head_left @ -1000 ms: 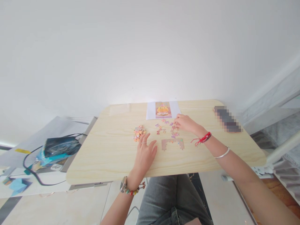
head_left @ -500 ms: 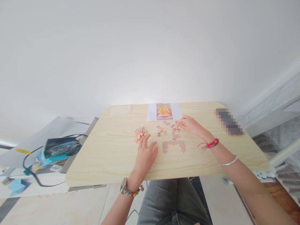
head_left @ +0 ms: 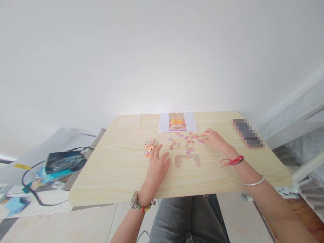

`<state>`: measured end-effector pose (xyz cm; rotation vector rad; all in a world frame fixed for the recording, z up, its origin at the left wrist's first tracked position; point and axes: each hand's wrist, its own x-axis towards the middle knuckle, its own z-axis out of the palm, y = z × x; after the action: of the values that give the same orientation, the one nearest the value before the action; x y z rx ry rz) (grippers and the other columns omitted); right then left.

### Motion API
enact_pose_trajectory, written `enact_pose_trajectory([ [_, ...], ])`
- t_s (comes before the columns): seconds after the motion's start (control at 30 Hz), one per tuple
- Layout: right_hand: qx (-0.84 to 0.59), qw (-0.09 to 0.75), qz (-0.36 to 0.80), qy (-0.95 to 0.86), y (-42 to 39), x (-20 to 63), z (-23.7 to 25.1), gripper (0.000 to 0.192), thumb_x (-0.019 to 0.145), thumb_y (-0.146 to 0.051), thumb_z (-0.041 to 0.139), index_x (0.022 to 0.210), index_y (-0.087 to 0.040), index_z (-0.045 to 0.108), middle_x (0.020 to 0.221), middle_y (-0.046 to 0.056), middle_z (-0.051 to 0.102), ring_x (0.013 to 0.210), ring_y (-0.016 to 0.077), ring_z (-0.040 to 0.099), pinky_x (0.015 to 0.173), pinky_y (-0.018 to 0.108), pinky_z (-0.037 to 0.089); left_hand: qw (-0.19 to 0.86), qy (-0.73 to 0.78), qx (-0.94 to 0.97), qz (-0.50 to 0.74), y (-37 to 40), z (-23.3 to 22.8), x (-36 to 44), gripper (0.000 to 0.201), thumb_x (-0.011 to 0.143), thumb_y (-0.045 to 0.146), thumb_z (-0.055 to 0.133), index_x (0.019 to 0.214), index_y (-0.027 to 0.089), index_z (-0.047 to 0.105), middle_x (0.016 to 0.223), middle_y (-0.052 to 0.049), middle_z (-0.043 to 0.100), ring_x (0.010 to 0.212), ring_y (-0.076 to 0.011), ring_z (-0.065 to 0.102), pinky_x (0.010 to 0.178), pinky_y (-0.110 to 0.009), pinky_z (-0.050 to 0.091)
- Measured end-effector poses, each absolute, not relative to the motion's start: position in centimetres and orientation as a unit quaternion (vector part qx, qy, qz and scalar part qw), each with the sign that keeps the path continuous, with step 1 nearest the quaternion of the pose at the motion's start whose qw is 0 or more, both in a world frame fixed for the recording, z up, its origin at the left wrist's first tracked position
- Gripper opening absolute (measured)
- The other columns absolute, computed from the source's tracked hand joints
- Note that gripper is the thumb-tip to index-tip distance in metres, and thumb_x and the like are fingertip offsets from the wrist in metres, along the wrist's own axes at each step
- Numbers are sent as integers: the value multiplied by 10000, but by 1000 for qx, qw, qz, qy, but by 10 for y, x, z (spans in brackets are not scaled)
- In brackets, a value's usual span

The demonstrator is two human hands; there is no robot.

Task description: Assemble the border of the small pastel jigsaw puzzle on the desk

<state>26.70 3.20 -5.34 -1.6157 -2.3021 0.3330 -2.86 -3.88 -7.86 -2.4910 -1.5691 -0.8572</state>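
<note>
My left hand (head_left: 158, 165) rests on the table with fingers spread, its fingertips at the near edge of a heap of small jigsaw pieces (head_left: 150, 145). Over the right side of some scattered jigsaw pieces (head_left: 190, 143), my right hand (head_left: 213, 139) has its fingers bent and thumb close to the index finger. A purple jigsaw piece (head_left: 200, 141) shows at those fingertips. Closer to me lies a joined strip of puzzle border (head_left: 187, 157), with a short leg at each end. Behind the pieces is a paper sheet (head_left: 164, 123) with a printed picture of a yellow character (head_left: 177, 122).
The wooden table (head_left: 113, 175) stands against a white wall. A phone-like object (head_left: 248, 133), blurred out, lies at the right. A clear flat sheet (head_left: 129, 120) is at the back left. Beyond the left edge sit a dark bag (head_left: 65, 161) and papers.
My right hand has moved right and slightly toward me, away from the middle of the scattered pieces. My left hand stays by the heap. The view has shifted slightly.
</note>
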Motion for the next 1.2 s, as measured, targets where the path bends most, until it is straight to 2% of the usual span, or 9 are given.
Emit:
enact_pose_trajectory([
  [0.27, -496, 196, 158, -831, 20, 239, -53, 208, 815, -164, 505, 948, -205, 660, 956, 64, 570, 867, 165, 552, 777, 282, 423, 38, -505, -813, -288, -38, -81, -27, 172, 806, 188, 501, 936, 170, 613, 1225, -137, 394, 1184, -311, 372, 950, -512, 403],
  [0.37, -444, 162, 159, -867, 20, 219, -48, 192, 795, -148, 532, 933, -192, 658, 954, 66, 561, 857, 163, 542, 774, 283, 414, 36, -509, -811, -286, -39, -81, -28, 174, 808, 190, 497, 937, 177, 612, 1228, -134, 401, 1183, -309, 375, 945, -517, 406],
  [0.47, -423, 110, 139, -888, 26, 204, -41, 120, 766, -153, 568, 842, -161, 660, 886, 67, 556, 824, 172, 530, 739, 282, 401, 31, -510, -812, -282, -40, -81, -30, 177, 808, 194, 495, 940, 173, 612, 1233, -142, 399, 1179, -312, 382, 942, -518, 407],
  [0.67, -436, 28, 112, -892, 36, 194, -29, 50, 735, -173, 593, 744, -137, 627, 849, 72, 573, 755, 172, 523, 675, 271, 371, 28, -510, -811, -286, -41, -82, -31, 166, 803, 190, 502, 927, 170, 611, 1217, -141, 406, 1178, -305, 385, 951, -503, 406],
  [0.83, -447, -1, 93, -890, 33, 192, -27, 52, 719, -185, 584, 734, -140, 605, 851, 73, 575, 744, 171, 520, 646, 263, 341, 30, -506, -810, -296, -41, -81, -29, 158, 803, 190, 500, 922, 184, 604, 1213, -121, 406, 1180, -295, 383, 952, -506, 409],
  [1.0, -470, 13, 89, -878, 31, 192, -33, 71, 739, -213, 569, 713, -147, 566, 821, 59, 561, 746, 169, 511, 685, 278, 309, 23, -502, -814, -291, -44, -79, -29, 171, 815, 203, 491, 934, 170, 610, 1222, -132, 392, 1200, -311, 354, 962, -511, 398],
  [1.2, -491, 78, 112, -861, 17, 200, -23, 107, 779, -267, 549, 772, -161, 543, 860, 52, 559, 772, 166, 513, 738, 291, 288, 18, -504, -815, -285, -49, -77, -29, 168, 814, 207, 500, 932, 163, 610, 1230, -137, 392, 1205, -310, 359, 983, -507, 375],
])
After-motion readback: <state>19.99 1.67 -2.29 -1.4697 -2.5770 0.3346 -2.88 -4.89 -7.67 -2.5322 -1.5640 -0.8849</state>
